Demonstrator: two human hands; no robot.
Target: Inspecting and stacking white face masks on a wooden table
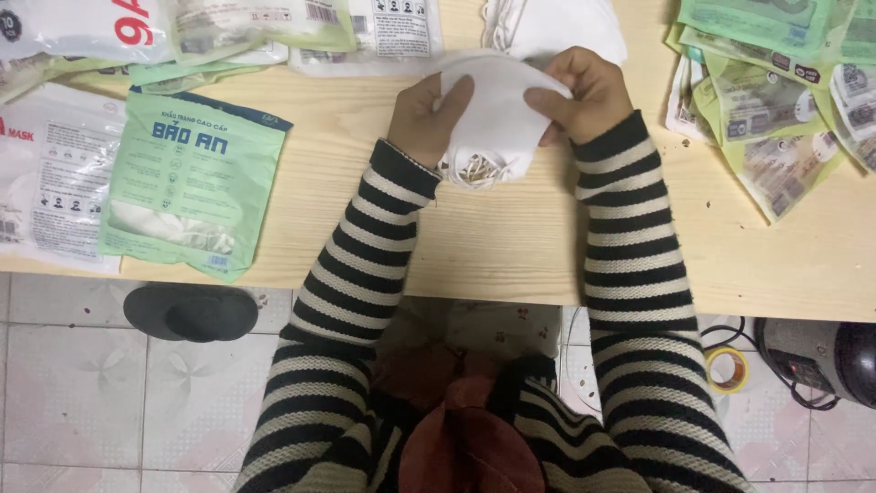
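- Both hands closed around a stack of white face masks (497,114), soft cloth-like material, folded into a rounded, cup-like shape, held just above the far middle of the surface (493,246)
- Left hand (427,114) gripping the stack's left side, thumb laid flat across the front face, fingers tucked behind
- Right hand (584,91) pinching the stack's upper right edge, thumb on top, fingers curled under
- Thin white elastic ear loops (476,169) bunched in a tangle at the lower edge of the stack
- Knitted sleeves (630,256) in black and cream stripes, ribbed at the cuffs
- Pale wood-grain laminate on the surface, smooth, straight front edge
- More white masks (552,26) heaped just beyond the hands, same soft matte fabric
- Flat rectangular green plastic pouch (193,178) lying well to the left, glossy and slightly wrinkled, white contents showing through its lower half
- Fanned pile of green pouches (776,100) to the right, overlapping at angles
- White printed packets (55,183) at the left edge
- Floor of pale patterned tiles (73,383) below, with a dark rounded slipper (192,312) and a yellow tape roll (727,368)
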